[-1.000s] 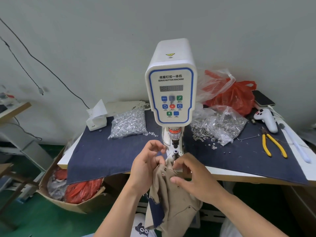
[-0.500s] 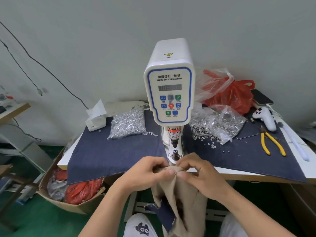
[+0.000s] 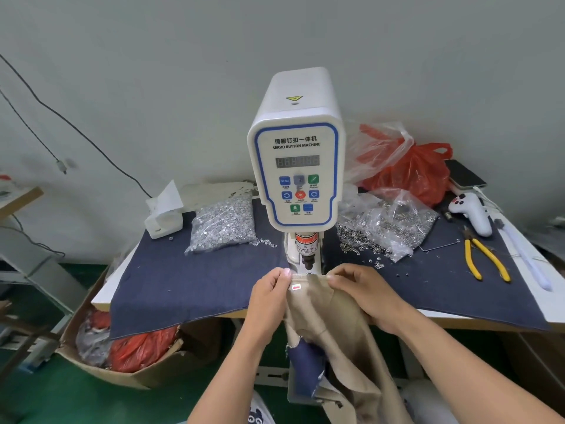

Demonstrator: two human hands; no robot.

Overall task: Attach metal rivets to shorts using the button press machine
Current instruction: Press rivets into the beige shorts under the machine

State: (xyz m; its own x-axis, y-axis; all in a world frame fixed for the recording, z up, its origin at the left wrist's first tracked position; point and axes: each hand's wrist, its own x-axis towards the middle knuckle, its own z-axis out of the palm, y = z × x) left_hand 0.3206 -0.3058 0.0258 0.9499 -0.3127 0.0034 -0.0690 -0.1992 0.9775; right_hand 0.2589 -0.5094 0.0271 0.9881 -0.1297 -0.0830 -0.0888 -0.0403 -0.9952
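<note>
One cardboard box (image 3: 101,359) under desk far left, red bags inside. One tissue box (image 3: 163,221), then one clear bag of rivets (image 3: 223,226) on denim cloth (image 3: 189,286). Left hand (image 3: 269,296), fingers curled, pinches shorts (image 3: 330,319) edge at near desk (image 3: 553,307) edge. One button press machine (image 3: 296,166), label "SERVO BUTTON MACHINE", directly behind. Right hand (image 3: 370,296) grips same edge. Second rivet bag (image 3: 388,224), one yellow pliers (image 3: 484,258) right.

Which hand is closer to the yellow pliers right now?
Right. The right hand grips the shorts just right of the press, with bare denim between it and the yellow pliers. The left hand pinches the waistband farther left.
</note>
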